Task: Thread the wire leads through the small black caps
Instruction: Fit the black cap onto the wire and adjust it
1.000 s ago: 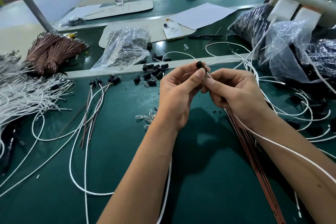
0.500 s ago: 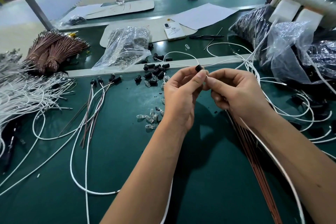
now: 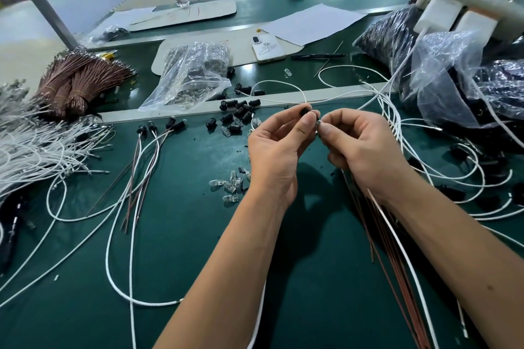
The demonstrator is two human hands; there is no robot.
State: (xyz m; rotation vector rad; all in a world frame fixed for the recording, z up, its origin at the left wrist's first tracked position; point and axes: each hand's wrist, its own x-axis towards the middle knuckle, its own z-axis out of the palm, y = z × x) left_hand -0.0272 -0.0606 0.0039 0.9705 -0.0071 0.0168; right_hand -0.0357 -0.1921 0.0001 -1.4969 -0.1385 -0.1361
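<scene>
Now your left hand (image 3: 279,150) pinches 1 black cap (image 3: 305,110) above the bench (image 3: 198,235), lower than 1 second ago; your right hand (image 3: 365,150) pinches the lead tip (image 3: 319,123) just beside it. Judged: threading is imminent, not done.

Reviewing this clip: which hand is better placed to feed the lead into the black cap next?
Right. The right hand pinches the metal lead end, its wires trailing under that wrist, just beside the black cap that the left hand holds steady.
</scene>
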